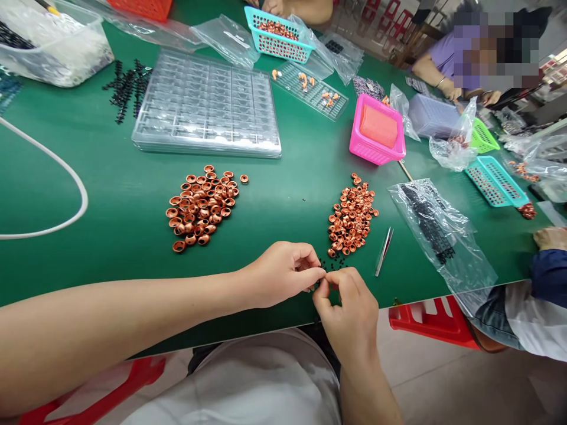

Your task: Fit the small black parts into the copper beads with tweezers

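Green worktop (283,195); work sits just in from its near edge. Left hand (283,274) half curled, thumb forward; right hand (352,319) in a thumb-and-index pinch, tips meeting the left's. Can't tell what either grips, contact is hidden. Larger copper-coloured cups (201,203) heaped left of the hands, smaller copper-coloured cups (353,218) heaped beyond them, toward far edge. Both probably stiff, light, slick: take by rim. Tweezers (384,252) right of smaller heap. Black bits (337,261) beside fingertips: likely near weightless, easily lost; pinch squarely.
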{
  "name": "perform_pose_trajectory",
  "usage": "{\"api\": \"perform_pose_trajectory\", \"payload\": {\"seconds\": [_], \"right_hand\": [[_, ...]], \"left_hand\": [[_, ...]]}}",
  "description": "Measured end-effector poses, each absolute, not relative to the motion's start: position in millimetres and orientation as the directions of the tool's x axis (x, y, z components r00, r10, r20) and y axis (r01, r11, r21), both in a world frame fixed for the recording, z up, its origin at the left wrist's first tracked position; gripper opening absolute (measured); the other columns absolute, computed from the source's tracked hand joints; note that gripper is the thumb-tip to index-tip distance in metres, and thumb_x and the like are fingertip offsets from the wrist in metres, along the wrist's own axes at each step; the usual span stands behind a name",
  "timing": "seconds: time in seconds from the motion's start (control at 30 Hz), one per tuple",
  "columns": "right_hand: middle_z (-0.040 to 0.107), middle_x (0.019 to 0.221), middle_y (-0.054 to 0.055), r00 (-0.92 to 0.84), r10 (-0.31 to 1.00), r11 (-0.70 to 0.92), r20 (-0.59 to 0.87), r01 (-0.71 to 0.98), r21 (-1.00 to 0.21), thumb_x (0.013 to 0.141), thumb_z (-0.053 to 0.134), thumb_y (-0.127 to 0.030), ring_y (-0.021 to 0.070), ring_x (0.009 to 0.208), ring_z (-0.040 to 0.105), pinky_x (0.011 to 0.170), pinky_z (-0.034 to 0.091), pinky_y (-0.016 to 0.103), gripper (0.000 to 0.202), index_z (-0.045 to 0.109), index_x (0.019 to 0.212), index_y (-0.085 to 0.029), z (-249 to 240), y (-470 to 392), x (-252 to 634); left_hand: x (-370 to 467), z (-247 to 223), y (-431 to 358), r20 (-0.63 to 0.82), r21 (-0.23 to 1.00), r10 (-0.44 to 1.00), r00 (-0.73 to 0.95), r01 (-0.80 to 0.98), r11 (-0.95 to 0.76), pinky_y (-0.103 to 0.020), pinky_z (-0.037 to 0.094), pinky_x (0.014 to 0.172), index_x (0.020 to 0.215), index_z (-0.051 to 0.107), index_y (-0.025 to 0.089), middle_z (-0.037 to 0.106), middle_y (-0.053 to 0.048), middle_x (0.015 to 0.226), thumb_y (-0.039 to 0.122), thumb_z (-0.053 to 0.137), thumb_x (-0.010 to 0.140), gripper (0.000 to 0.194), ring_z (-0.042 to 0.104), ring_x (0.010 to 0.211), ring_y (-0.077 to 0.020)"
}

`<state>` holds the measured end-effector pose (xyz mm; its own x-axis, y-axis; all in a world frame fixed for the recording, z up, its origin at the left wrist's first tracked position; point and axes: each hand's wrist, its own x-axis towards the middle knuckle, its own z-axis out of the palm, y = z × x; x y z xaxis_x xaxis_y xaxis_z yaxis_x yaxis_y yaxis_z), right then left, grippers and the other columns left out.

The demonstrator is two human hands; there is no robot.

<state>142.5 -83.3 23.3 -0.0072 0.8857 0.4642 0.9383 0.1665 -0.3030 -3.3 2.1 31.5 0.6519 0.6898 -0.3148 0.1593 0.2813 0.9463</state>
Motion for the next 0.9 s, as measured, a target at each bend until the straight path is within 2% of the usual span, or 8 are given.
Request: {"api": "perform_pose_trajectory", "payload": {"seconds": [0.23,0.43,0.57,0.7,0.9], "right_hand": [[0.056,0.069,-0.004,0.089,0.905,0.074,0.416,0.93,-0.361,0.085,0.055,-0.015,0.0097,0.058,0.049,0.055,0.037,0.023,0.01,0.055,0.078,-0.021,20.9,-83.4,141.7],[0.056,0.07,-0.004,0.168,0.895,0.008,0.414,0.921,-0.389,0.082,0.057,-0.015,0.0098,0.058,0.048,0.057,0.037,0.023,0.009,0.055,0.076,-0.021,20.0,-79.7,148.9],[0.058,0.072,-0.005,0.257,0.903,-0.07,0.343,0.879,-0.472,0.082,0.059,-0.018,0.0087,0.056,0.048,0.056,0.038,0.022,0.008,0.058,0.075,-0.021,23.4,-79.1,166.8],[0.057,0.072,-0.004,0.183,0.96,-0.04,0.211,0.839,-0.542,0.086,0.056,-0.021,0.0087,0.057,0.048,0.057,0.039,0.022,0.011,0.06,0.075,-0.022,25.2,-82.4,180.2],[0.055,0.074,-0.003,0.095,0.988,-0.021,0.122,0.865,-0.502,0.087,0.054,-0.02,0.0091,0.058,0.046,0.059,0.037,0.024,0.011,0.06,0.078,-0.021,20.0,-83.7,179.9]], "left_hand": [[-2.2,27.2,2.5,-0.315,0.946,0.709,0.631,0.15,0.287,-0.027,0.053,0.063,0.073,0.058,0.016,0.063,0.001,0.067,0.029,0.063,0.078,0.015,0.064,0.066,-0.0163],[-3.6,34.8,1.5,-0.304,0.952,0.706,0.639,0.171,0.255,-0.024,0.049,0.059,0.072,0.057,0.017,0.063,0.002,0.064,0.027,0.062,0.079,0.014,0.063,0.063,-0.0147],[-4.3,36.9,1.1,-0.304,0.952,0.705,0.641,0.175,0.251,-0.023,0.048,0.058,0.072,0.057,0.017,0.063,0.002,0.065,0.028,0.062,0.081,0.015,0.063,0.063,-0.0142],[-3.1,35.2,2.9,-0.349,0.933,0.683,0.641,0.173,0.314,-0.023,0.051,0.06,0.073,0.056,0.016,0.064,0.002,0.065,0.028,0.062,0.082,0.016,0.064,0.063,-0.0136],[-2.2,32.1,5.7,-0.384,0.911,0.658,0.647,0.152,0.383,-0.025,0.055,0.065,0.075,0.056,0.016,0.064,0.002,0.067,0.027,0.064,0.082,0.015,0.064,0.064,-0.0127]]}}
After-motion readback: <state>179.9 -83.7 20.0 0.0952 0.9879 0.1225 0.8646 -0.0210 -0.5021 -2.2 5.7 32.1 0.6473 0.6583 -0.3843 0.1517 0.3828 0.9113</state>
